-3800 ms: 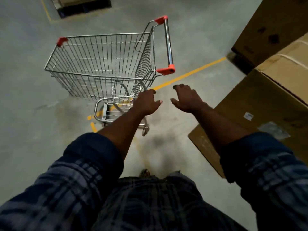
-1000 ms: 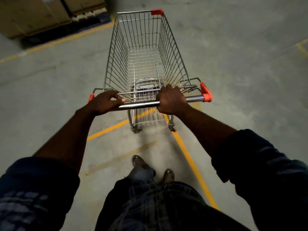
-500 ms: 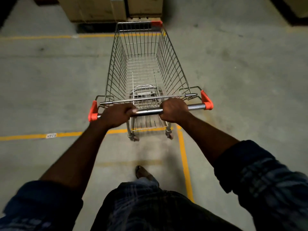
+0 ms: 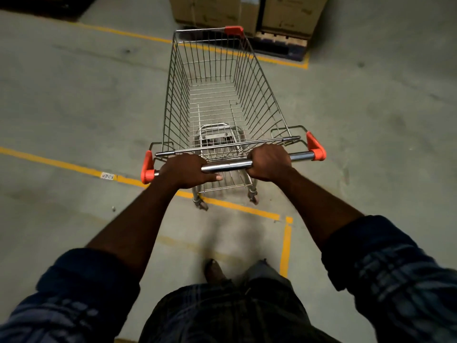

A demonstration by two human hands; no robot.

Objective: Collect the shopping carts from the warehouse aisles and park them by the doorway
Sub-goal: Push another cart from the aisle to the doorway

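A metal wire shopping cart [image 4: 217, 95] with red corner caps stands straight ahead of me on the concrete floor, its basket empty. Its chrome handle bar [image 4: 230, 165] runs across in front of me. My left hand [image 4: 188, 170] grips the bar near the left red cap. My right hand [image 4: 268, 162] grips the bar right of its middle. Both arms are stretched forward. The cart's rear wheels sit on a yellow floor line.
Stacked cardboard boxes [image 4: 247, 11] on a dark pallet [image 4: 279, 45] stand just beyond the cart's nose. Yellow lines [image 4: 74, 167] mark bays on the floor. Open concrete lies to the left and right. A dark pallet edge [image 4: 44, 6] sits at the top left.
Since 3.8 s ago both hands reached the cart and took hold of its handle. Over the last second the cart has swung round and rolled forward across the yellow lines, toward the boxes.
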